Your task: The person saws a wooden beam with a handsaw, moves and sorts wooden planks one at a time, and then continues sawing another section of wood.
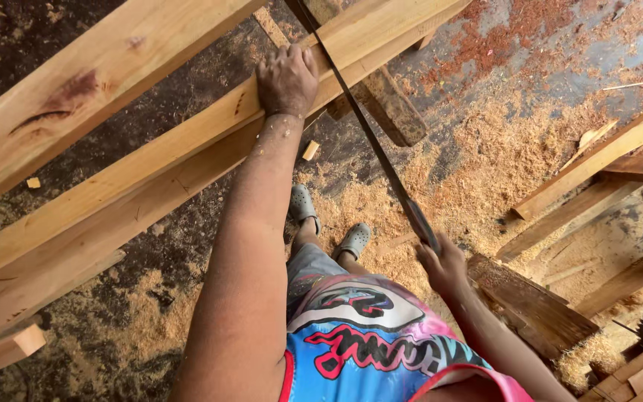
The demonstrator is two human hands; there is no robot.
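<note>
The handsaw [370,134] was a long, thin, dark blade that ran on a slant from the near right, where the right hand [440,264] was closed around its handle, up to the far middle, where it met the pale timber beam [187,141]. That beam, light yellow with reddish knots, lay with its long axis rising from the near left to the far right. The left hand [286,78] pressed flat on it with fingers curled over its edge, just left of the blade, above a sawdust-covered floor [485,164].

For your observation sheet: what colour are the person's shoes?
Grey shoes, clearest in the head view.
</note>
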